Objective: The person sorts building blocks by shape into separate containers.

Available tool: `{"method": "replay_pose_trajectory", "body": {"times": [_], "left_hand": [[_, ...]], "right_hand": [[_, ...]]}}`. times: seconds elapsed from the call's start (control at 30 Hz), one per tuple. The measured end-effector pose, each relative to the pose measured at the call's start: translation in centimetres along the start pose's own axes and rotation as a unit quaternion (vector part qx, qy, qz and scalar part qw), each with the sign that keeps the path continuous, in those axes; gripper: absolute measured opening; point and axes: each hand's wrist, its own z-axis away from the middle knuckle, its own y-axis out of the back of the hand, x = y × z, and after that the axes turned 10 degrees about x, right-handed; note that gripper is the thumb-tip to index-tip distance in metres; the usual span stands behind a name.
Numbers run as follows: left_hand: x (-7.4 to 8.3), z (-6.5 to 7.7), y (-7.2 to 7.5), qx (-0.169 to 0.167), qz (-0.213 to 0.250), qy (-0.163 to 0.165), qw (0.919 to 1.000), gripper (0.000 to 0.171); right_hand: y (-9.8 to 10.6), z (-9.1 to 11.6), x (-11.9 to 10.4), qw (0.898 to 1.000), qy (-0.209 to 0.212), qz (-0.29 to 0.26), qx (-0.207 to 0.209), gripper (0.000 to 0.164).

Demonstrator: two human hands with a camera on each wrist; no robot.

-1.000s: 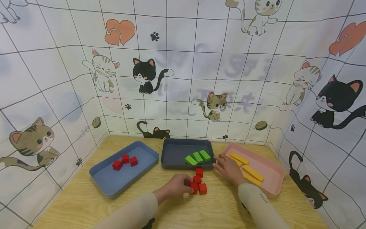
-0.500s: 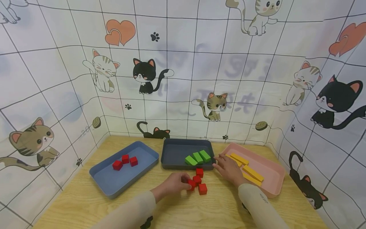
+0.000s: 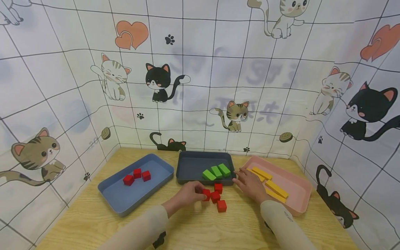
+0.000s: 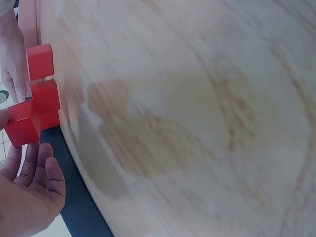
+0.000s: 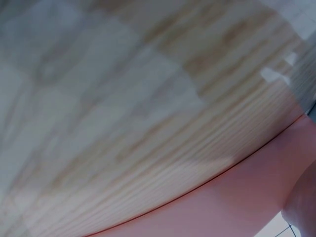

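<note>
My left hand pinches a red cube between thumb and fingers, just in front of the dark tray. In the left wrist view this held cube shows above the curled fingers of the left hand. Three more red cubes lie close to its right: one by the tray's front, a middle cube and a nearer cube. My right hand rests over the pink tray's left rim, its relaxed fingertips by the dark tray's right end.
Three green blocks lie in the dark tray. The blue tray at left holds three red cubes. Several yellow bars lie in the pink tray. A cat-patterned cloth stands behind the wooden table.
My left hand has drawn the pinched red cube away from the nearer cube, moving left and toward the dark tray. The right hand has stayed in place.
</note>
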Motion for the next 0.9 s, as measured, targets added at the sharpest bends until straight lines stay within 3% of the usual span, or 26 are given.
{"method": "replay_pose_trajectory", "body": {"times": [0.33,0.9], "left_hand": [[0.0,-0.3,1.0,0.029,0.018,-0.018,0.9993,0.022],[-0.2,-1.5,2.9,0.104,0.021,0.013,0.9943,0.022]], "right_hand": [[0.1,-0.1,-0.1,1.0,-0.005,0.004,-0.004,0.052],[0.0,0.0,0.1,1.0,0.001,-0.002,-0.003,0.051]]}}
